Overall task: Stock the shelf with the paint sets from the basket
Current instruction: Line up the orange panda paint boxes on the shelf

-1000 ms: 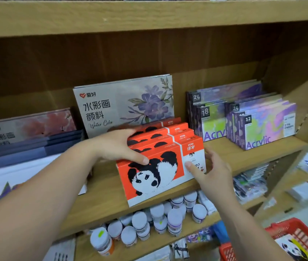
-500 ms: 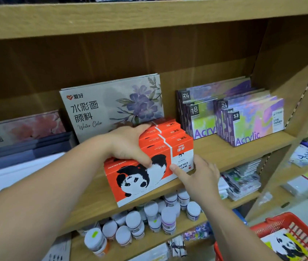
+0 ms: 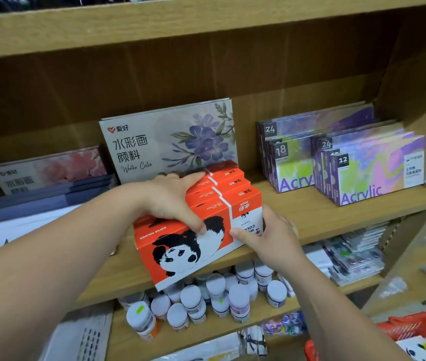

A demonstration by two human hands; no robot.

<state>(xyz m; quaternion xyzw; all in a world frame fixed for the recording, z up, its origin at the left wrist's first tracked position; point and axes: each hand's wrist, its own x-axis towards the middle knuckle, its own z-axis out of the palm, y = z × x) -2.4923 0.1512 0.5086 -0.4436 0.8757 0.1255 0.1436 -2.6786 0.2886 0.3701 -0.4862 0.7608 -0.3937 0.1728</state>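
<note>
The left hand (image 3: 172,201) lies spread over the top of the orange panda paint sets (image 3: 201,230), thumb pressing the front; the right hand (image 3: 266,238) pinches the front box's corner at four o'clock; the row stands on the shelf (image 3: 311,212); stiff, light cardboard, probably slick; grip by the edges; basket (image 3: 420,332) at five o'clock.

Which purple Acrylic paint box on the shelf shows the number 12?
The front purple Acrylic box in the right-hand stack; the boxes behind show 24, and the left stack's front shows 18.
</note>
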